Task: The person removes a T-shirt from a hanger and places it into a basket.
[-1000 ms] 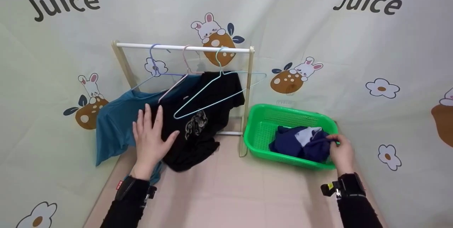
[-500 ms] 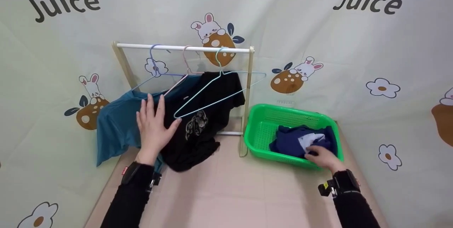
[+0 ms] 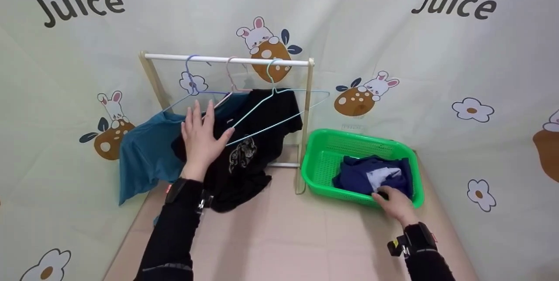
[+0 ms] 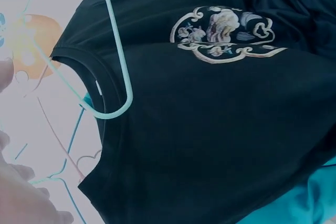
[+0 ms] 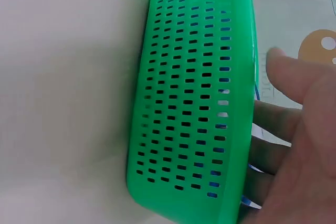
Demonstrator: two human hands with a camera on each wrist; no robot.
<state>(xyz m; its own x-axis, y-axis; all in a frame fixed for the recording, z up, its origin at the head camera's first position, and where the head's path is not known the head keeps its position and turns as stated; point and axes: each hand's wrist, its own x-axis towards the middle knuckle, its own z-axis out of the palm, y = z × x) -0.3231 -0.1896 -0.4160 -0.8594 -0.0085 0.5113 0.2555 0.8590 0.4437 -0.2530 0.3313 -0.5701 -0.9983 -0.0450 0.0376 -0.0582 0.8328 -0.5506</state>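
In the head view, my left hand [image 3: 201, 141] is spread with straight fingers in front of the black T-shirt [image 3: 249, 128], its thumb beside the lower corner of a light-blue hanger [image 3: 279, 119]. The shirt, with a printed emblem, hangs on a pink hanger [image 3: 232, 81]. That light-blue hanger bears no garment. In the left wrist view, fingers [image 4: 23, 198] lie at the left edge, beside the shirt's neckline. My right hand [image 3: 396, 204] is at the near rim of the green basket [image 3: 321, 167], fingers reaching over it beside a bundled navy garment [image 3: 356, 176]. The thumb [image 5: 283, 72] stands apart from the fingers.
A rack with a white rail [image 3: 168, 56] and wooden posts stands left of the basket. A teal shirt [image 3: 148, 154] hangs from a blue-violet hanger [image 3: 188, 76] at its left. Printed curtains surround the pinkish surface [image 3: 301, 237].
My left hand has moved up and right across the black T-shirt. My right hand has let go of the navy garment's edge and moved left and down to the near rim.
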